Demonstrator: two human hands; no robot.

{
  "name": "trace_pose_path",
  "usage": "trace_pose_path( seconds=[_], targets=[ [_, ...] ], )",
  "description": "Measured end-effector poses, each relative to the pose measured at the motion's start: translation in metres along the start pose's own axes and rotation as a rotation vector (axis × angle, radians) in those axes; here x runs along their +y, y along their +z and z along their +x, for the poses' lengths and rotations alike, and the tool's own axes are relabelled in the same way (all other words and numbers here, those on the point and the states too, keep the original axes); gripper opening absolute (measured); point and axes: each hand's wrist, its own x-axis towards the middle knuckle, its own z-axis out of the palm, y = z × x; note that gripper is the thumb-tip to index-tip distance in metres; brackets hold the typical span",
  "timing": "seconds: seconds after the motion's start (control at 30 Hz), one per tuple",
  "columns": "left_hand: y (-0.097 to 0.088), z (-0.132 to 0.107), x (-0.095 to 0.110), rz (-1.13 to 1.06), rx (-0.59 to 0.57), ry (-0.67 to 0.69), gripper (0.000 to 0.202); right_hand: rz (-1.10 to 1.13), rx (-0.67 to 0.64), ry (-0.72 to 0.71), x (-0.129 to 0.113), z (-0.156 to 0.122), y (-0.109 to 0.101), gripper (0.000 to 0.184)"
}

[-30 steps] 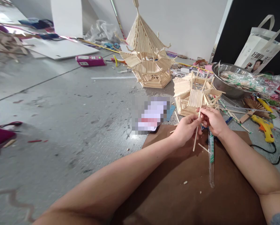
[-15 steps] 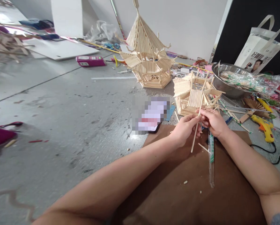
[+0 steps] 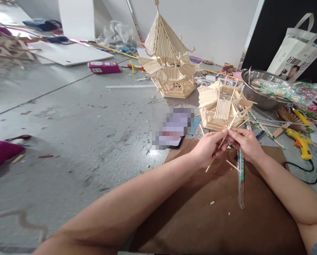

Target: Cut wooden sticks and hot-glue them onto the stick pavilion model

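My left hand (image 3: 207, 147) and my right hand (image 3: 243, 140) meet in front of me, both closed on one thin wooden stick (image 3: 233, 120), like a chopstick. The stick slants from upper right to lower left, its middle partly hidden by my fingers. Just beyond my hands stands a low, roofless pavilion model (image 3: 222, 106) built of the same sticks. A taller stick pagoda (image 3: 169, 53) with a pointed roof rises behind it to the left. Below my right hand a clear and green chopstick wrapper (image 3: 241, 184) lies on a brown board (image 3: 201, 216), beside a short stick piece (image 3: 232, 164).
At the right are a yellow glue gun (image 3: 301, 143) with a black cord and a metal bowl (image 3: 264, 101) of wrapped chopsticks. A phone (image 3: 174, 129) lies left of the small model. Further off are a purple power strip (image 3: 104, 67) and a white bag (image 3: 293, 56).
The stick has turned to lean more sideways, its lower end swinging left. Both hands have shifted slightly down and keep hold of it.
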Motion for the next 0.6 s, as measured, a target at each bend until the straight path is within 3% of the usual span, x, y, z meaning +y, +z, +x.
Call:
trace_pose_path(
  seconds=[0.4,0.5,0.6],
  targets=[
    [0.0,-0.003,0.004,0.118,-0.006,0.052,0.035,-0.244,-0.037,-0.125,0.0,-0.001,-0.008,0.027],
    [0.0,-0.003,0.005,0.128,-0.012,0.058,0.035,-0.356,-0.104,-0.134,-0.011,-0.002,-0.013,0.027],
    [-0.001,-0.002,0.006,0.164,-0.007,0.079,0.034,-0.609,-0.158,-0.163,-0.033,-0.004,-0.028,0.024]
  ],
)
